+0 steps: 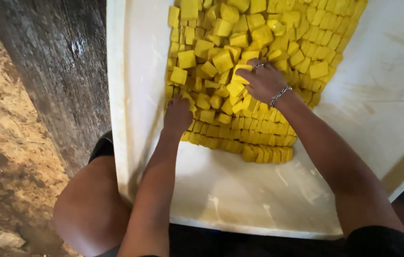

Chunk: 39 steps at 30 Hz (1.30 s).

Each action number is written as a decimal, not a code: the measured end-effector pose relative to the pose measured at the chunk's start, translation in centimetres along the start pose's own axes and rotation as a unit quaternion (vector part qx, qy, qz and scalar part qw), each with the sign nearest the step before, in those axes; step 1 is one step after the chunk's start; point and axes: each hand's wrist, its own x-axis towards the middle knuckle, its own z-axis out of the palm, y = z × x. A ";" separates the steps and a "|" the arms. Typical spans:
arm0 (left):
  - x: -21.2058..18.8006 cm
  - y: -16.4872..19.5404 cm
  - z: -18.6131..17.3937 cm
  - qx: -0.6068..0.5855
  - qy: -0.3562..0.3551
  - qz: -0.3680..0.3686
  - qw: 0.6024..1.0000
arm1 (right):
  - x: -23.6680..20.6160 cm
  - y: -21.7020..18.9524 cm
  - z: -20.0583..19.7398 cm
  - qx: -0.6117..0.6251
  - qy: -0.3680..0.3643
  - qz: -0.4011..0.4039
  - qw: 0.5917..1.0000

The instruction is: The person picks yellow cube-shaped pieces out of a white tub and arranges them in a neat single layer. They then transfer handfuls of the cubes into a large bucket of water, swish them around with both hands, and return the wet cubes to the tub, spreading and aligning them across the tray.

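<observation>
Yellow cube-shaped blocks (pixel 259 57), small, waxy-looking and cut to much the same size, cover the upper middle of a broad white flat board (pixel 240 190) that lies tilted across the person's lap. Along the near edge of the mass the blocks stand packed in tidy rows; farther up and toward the left they lie loose and tumbled over one another, and the top of the heap runs out of view.

The left hand (pixel 178 114) presses against the lower left edge of the heap, fingers curled down among the blocks just beside the board's raised left rim; whether it grips any single block cannot be told, since the fingertips are buried. The right hand (pixel 261 81) rests on top of the pile near its middle, palm down, fingers bent and narrowly spread over a few loose blocks (it touches them, but a closed grasp on one is not visible). It wears a silver ring (pixel 258 66) on one finger and a silver chain bracelet (pixel 280 95) at the wrist.

The bare lower part of the board shows pale smears and scratch marks. Below it the person's bare knee (pixel 87 209) and dark shorts show at the left. Beyond the board's left rim runs a dark weathered wooden plank (pixel 64 57), and left of that lies rough brownish ground (pixel 2 157).
</observation>
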 end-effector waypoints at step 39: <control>-1.7 2.1 0.8 -0.090 -0.054 -0.079 0.991 | -8.8 3.0 15.0 -0.016 0.243 -0.051 0.969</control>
